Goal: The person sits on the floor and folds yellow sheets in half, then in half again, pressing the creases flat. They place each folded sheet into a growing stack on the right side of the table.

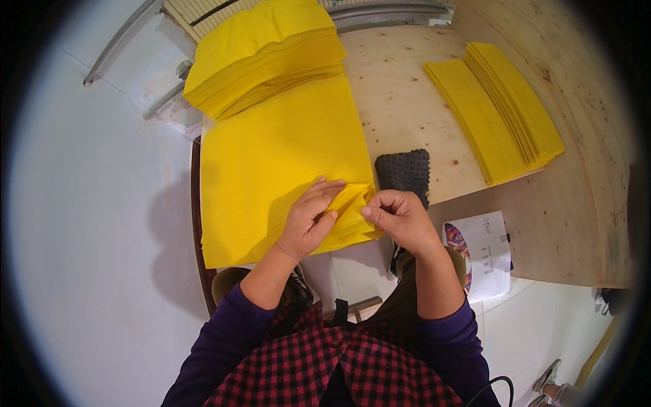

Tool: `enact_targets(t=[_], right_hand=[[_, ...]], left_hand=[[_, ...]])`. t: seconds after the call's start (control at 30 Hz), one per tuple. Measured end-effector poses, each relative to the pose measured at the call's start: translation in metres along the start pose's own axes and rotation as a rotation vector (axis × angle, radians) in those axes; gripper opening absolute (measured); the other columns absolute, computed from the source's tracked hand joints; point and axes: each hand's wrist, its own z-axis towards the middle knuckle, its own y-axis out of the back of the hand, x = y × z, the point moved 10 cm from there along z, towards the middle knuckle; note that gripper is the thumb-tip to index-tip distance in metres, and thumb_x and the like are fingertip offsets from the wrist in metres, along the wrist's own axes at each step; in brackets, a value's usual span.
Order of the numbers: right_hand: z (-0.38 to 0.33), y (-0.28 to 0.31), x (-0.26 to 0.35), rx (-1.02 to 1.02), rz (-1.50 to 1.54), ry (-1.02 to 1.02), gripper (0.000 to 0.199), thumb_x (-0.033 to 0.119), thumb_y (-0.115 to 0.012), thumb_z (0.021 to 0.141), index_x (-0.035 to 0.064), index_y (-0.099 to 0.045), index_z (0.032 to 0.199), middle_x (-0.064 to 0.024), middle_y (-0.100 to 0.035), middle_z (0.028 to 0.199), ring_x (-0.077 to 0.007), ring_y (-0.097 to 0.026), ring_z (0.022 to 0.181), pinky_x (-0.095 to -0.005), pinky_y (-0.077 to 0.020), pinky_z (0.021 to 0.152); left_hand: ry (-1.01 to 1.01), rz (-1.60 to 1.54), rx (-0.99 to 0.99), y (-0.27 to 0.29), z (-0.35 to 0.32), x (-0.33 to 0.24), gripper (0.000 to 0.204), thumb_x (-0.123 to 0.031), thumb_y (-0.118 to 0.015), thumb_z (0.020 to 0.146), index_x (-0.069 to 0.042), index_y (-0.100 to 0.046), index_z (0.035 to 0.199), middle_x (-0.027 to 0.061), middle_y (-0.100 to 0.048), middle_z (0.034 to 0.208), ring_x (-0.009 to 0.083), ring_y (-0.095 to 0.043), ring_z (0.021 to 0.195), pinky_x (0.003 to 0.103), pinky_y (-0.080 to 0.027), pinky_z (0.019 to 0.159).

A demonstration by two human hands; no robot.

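Note:
A stack of large yellow fabric sheets [271, 146] lies before me, its near right corner lifted and rumpled into folds. My left hand [308, 218] rests over this corner, thumb and fingers on either side of the bunched fabric. At the corner's right edge, my right hand [400, 216] is closed in a pinch on the yellow sheet. How many layers are between its fingertips cannot be made out. Just beyond the right hand, a dark grey textured pad [405, 175] sits on the wooden table.
A thick folded yellow pile [264, 57] stands at the far left on the sheets. Narrow folded yellow bundles [498, 112] lie on the wooden tabletop [400, 88] at right. Below its edge is a white printed box [485, 261]. A white wall [102, 203] stands close on the left.

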Motion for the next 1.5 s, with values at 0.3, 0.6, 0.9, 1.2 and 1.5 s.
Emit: enact_targets(t=[0.3, 0.6, 0.9, 1.2, 1.5], right_hand=[[0.003, -0.003, 0.000, 0.002, 0.024, 0.005, 0.028, 0.021, -0.068, 0.091, 0.0032, -0.059, 0.071, 0.0087, -0.045, 0.062, -0.0014, -0.037, 0.057, -0.0216, -0.0305, 0.048], [0.006, -0.005, 0.003, -0.012, -0.008, -0.017, 0.029, 0.021, -0.067, 0.091, 0.0008, -0.060, 0.072, 0.0080, -0.046, 0.062, -0.0017, -0.038, 0.058, -0.0219, -0.0315, 0.049], [0.014, -0.010, 0.014, -0.052, -0.023, -0.014, 0.027, 0.019, -0.067, 0.090, -0.0015, -0.063, 0.074, 0.0062, -0.052, 0.063, -0.0023, -0.043, 0.060, -0.0222, -0.0377, 0.052], [0.021, -0.013, 0.009, -0.056, -0.010, 0.010, 0.025, 0.022, -0.067, 0.093, 0.0032, -0.062, 0.077, 0.0069, -0.051, 0.063, -0.0019, -0.041, 0.057, -0.0203, -0.0332, 0.050], [0.018, -0.017, 0.009, 0.028, 0.130, -0.029, 0.019, 0.014, -0.060, 0.093, -0.0026, -0.067, 0.089, 0.0003, -0.062, 0.073, -0.0049, -0.055, 0.066, -0.0219, -0.0469, 0.062]], left_hand=[[-0.006, -0.025, 0.006, 0.000, 0.000, -0.003, 0.028, -0.006, -0.055, 0.085, 0.004, -0.064, 0.109, 0.0172, -0.064, 0.116, 0.0316, -0.056, 0.120, 0.048, -0.031, 0.111], [-0.015, -0.040, -0.021, 0.001, -0.001, 0.000, 0.022, -0.004, -0.055, 0.084, 0.004, -0.065, 0.102, 0.0171, -0.065, 0.115, 0.0312, -0.057, 0.120, 0.048, -0.031, 0.111], [-0.068, -0.066, -0.025, 0.001, 0.000, -0.002, 0.023, -0.003, -0.055, 0.083, 0.002, -0.066, 0.102, 0.0159, -0.065, 0.113, 0.0332, -0.058, 0.118, 0.049, -0.032, 0.109], [-0.058, -0.115, 0.024, 0.002, -0.001, -0.006, 0.030, -0.013, -0.061, 0.083, 0.002, -0.064, 0.109, 0.0153, -0.064, 0.116, 0.0329, -0.056, 0.118, 0.051, -0.029, 0.110], [-0.062, 0.006, -0.020, 0.002, -0.001, -0.012, 0.039, -0.004, -0.063, 0.075, 0.000, -0.063, 0.114, 0.0167, -0.064, 0.115, 0.0325, -0.058, 0.115, 0.051, -0.033, 0.109]])
